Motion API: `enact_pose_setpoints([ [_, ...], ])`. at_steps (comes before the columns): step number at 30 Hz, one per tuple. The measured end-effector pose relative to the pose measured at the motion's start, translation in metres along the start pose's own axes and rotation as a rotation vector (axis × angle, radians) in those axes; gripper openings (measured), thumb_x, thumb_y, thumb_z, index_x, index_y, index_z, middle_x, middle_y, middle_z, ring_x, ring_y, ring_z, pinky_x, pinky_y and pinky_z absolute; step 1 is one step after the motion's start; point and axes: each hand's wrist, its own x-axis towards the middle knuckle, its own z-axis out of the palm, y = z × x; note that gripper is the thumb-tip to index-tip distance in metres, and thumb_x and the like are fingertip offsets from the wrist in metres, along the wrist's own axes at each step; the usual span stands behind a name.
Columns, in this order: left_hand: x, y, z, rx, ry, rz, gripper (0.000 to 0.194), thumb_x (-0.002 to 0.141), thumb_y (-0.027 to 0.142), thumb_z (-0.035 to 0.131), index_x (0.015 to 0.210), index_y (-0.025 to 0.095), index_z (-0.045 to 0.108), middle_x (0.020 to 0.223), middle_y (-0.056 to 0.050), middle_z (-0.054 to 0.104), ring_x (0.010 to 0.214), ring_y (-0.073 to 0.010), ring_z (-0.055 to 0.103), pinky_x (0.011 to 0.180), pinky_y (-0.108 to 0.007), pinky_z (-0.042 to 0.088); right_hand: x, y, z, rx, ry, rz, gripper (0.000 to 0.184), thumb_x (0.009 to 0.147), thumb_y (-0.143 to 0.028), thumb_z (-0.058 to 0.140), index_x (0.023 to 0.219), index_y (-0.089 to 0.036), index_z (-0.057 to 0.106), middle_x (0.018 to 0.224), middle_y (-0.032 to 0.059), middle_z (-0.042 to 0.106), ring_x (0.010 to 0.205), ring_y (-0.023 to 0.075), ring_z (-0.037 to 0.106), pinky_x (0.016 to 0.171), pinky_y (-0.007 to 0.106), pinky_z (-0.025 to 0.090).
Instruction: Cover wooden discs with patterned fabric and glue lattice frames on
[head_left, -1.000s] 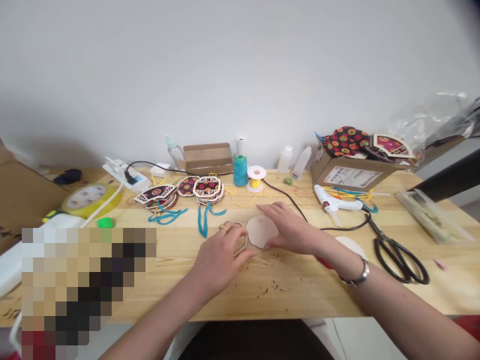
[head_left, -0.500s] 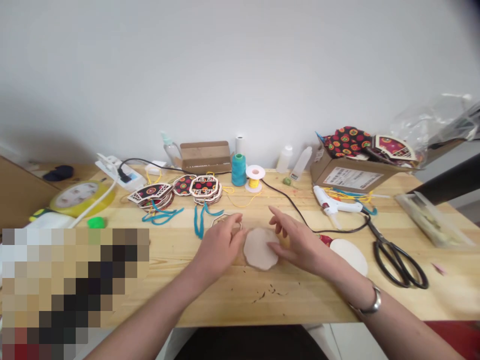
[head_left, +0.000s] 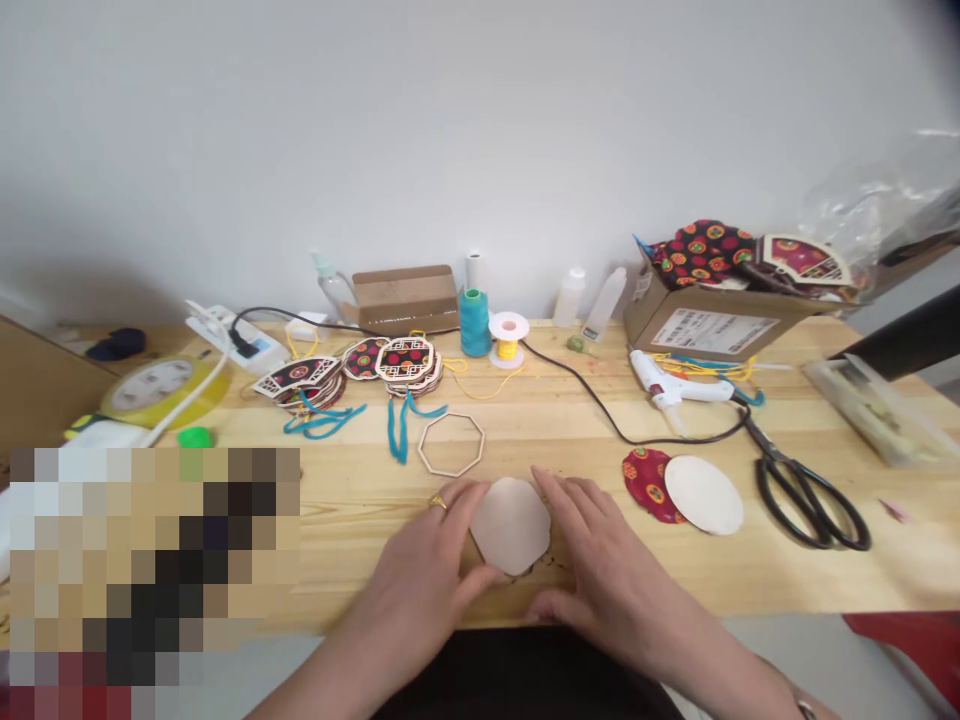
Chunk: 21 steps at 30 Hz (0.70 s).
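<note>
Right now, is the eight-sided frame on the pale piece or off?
Off: bare table shows between the frame and the pale piece.

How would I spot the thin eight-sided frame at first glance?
On the wooden table, find the left hand, the one wearing a gold ring. Just beyond it lies a thin, pale octagonal frame. Unlike the solid pale piece at that hand, it is only an outline, with bare wood showing through its middle.

A spray bottle (head_left: 334, 290) stands beside a brown box (head_left: 406, 300) — yellow tape (head_left: 196, 393) lies near a power strip (head_left: 244, 347)
</note>
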Motion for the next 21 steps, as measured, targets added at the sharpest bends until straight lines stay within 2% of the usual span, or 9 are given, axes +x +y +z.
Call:
enact_pose_setpoints([
  [2, -0.002, 0.001, 0.005, 0.027, -0.023, 0.013, 0.065, 0.073, 0.025, 0.066, 0.132, 0.028, 0.04, 0.141, -0.008, 0.046, 0.118, -0.0284, 0.055, 0.087, -0.039, 0.05, -0.006, 0.0, 0.01, -0.014, 0.029, 0.022, 0.112, 0.067, -0.032, 0.078, 0.15, -0.027, 0.003, 0.14, 0.0141, 0.041, 0.126, 0.0347, 0.038, 0.101, 0.056, 0.041],
  [5, -0.001, 0.002, 0.01, 0.093, -0.03, -0.028, 0.069, 0.074, 0.024, 0.067, 0.135, 0.027, 0.035, 0.142, -0.01, 0.046, 0.114, -0.0295, 0.057, 0.083, -0.04, 0.051, -0.013, 0.003, 0.02, -0.013, 0.067, 0.066, 0.114, 0.068, -0.031, 0.077, 0.149, -0.026, -0.003, 0.143, 0.0147, 0.038, 0.129, 0.0355, 0.035, 0.102, 0.056, 0.04],
  [8, 0.0, 0.004, 0.015, 0.13, 0.02, -0.035, 0.07, 0.076, 0.027, 0.066, 0.137, 0.025, 0.032, 0.14, -0.012, 0.048, 0.111, -0.0304, 0.059, 0.081, -0.041, 0.051, -0.016, 0.004, 0.023, 0.002, 0.098, 0.105, 0.112, 0.07, -0.03, 0.075, 0.149, -0.026, -0.005, 0.141, 0.0157, 0.039, 0.129, 0.0358, 0.036, 0.102, 0.058, 0.038],
  [13, 0.003, 0.012, 0.023, 0.04, 0.055, -0.085, 0.06, 0.08, 0.033, 0.061, 0.134, 0.021, 0.037, 0.122, -0.012, 0.061, 0.1, -0.0319, 0.062, 0.08, -0.046, 0.049, -0.011, 0.006, 0.019, -0.005, 0.122, 0.098, 0.098, 0.077, -0.03, 0.069, 0.148, -0.026, 0.002, 0.138, 0.0156, 0.042, 0.125, 0.034, 0.041, 0.1, 0.057, 0.04],
  [16, 0.009, 0.015, 0.021, -0.287, 0.076, -0.098, 0.051, 0.084, 0.037, 0.056, 0.13, 0.02, 0.043, 0.111, -0.01, 0.064, 0.091, -0.0249, 0.062, 0.082, -0.043, 0.048, -0.003, 0.011, 0.014, -0.011, 0.141, 0.077, 0.085, 0.08, -0.026, 0.066, 0.147, -0.024, 0.012, 0.132, 0.0153, 0.048, 0.119, 0.0322, 0.046, 0.097, 0.055, 0.043],
  [19, 0.022, 0.019, 0.006, -0.884, 0.032, -0.222, 0.045, 0.088, 0.048, 0.048, 0.121, 0.018, 0.051, 0.1, -0.007, 0.063, 0.071, -0.0148, 0.057, 0.067, -0.03, 0.048, 0.01, 0.018, 0.007, -0.027, 0.168, 0.081, 0.073, 0.079, -0.018, 0.064, 0.141, -0.019, 0.027, 0.127, 0.0162, 0.053, 0.116, 0.0326, 0.049, 0.095, 0.054, 0.045],
  [21, 0.034, 0.023, -0.008, -1.291, -0.01, -0.334, 0.044, 0.09, 0.052, 0.043, 0.11, 0.015, 0.057, 0.092, -0.007, 0.062, 0.062, -0.0115, 0.052, 0.056, -0.024, 0.045, 0.02, 0.018, 0.0, -0.036, 0.242, 0.106, 0.059, 0.081, -0.017, 0.061, 0.135, -0.018, 0.038, 0.126, 0.0168, 0.054, 0.118, 0.0333, 0.048, 0.096, 0.054, 0.044],
])
